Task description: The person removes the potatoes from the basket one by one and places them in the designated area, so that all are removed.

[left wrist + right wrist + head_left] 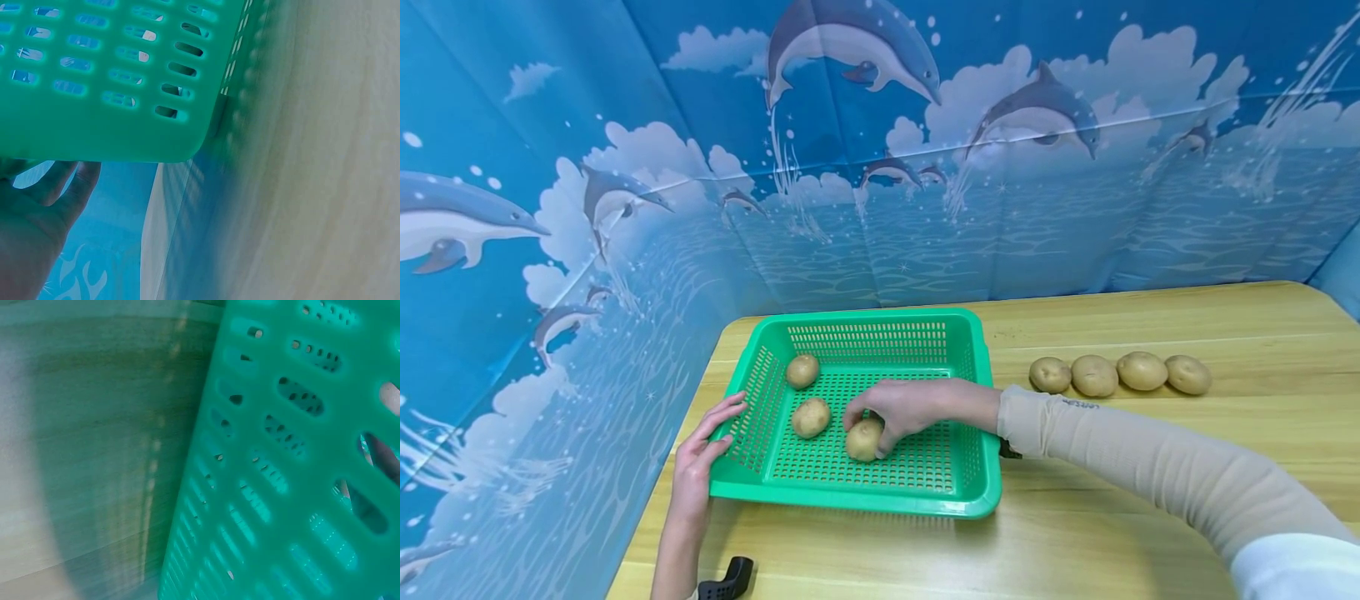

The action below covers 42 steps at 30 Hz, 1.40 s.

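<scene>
A blue backdrop [925, 233] printed with dolphins, clouds and water rises behind and to the left of a table [1262, 342] with a pale wood-grain top. On the left part of the table is a green basket [850, 501], its walls and floor pierced with slots. Its slotted wall fills much of the right wrist view, with the table beside it.

The right arm, in a beige sleeve [1135, 458] with a white cuff of cloth higher up, reaches over the basket's right side. The left hand [695, 461] grips the left rim of the basket, fingers over the edge; the left wrist view shows fingers at that edge too. The right hand [908, 407] is inside the basket, thumb and fingers curled round a potato [862, 442]. Whether this potato touches the basket floor, I cannot tell.

Two more potatoes lie in the basket to the left of the held one: a nearer potato [811, 418] just beside it, and a farther potato [802, 370] toward the back left corner. Outside, to the right of the basket, four potatoes [1094, 376] lie in a row on the table, close side by side. A small black piece [728, 581] shows at the left wrist.
</scene>
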Available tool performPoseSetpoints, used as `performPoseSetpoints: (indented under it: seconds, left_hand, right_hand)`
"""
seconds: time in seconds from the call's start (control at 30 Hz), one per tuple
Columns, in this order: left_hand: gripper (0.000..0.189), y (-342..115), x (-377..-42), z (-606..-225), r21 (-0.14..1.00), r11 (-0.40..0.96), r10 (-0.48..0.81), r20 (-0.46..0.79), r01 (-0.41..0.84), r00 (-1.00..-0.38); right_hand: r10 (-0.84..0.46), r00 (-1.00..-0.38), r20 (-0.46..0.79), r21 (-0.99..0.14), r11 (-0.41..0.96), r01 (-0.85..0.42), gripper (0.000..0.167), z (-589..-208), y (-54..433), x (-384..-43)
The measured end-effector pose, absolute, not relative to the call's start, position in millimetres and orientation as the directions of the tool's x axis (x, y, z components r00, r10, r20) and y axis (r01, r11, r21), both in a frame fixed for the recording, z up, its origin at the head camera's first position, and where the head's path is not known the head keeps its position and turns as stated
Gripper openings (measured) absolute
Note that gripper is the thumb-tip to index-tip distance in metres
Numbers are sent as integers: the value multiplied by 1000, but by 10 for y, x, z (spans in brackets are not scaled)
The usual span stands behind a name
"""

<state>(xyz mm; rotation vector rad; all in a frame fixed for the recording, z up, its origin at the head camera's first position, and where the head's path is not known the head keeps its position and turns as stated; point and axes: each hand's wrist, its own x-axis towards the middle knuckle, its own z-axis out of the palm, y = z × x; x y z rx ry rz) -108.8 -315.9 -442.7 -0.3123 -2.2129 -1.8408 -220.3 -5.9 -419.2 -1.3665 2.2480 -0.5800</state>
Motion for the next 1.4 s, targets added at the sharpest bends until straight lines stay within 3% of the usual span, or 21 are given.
performPoseSetpoints:
  seconds: [0.7,1.17,1.4]
  left_hand:
    - [39,-3173,-1093,-4422,943,210,5,263,258,-965]
    - [38,-3158,-1083,-4419,938,204,18,284,281,-959]
    - [38,-3160,-1082,-4422,935,208,22,288,286,-958]
  right_hand:
    - [-891,-455,-4,-646,349,-679,45,-4061,18,-2233]
    - [-883,-466,57,-716,289,-636,47,-3890,201,-2057]
    - [-844,-521,130,-699,294,-651,47,-3857,348,-1948]
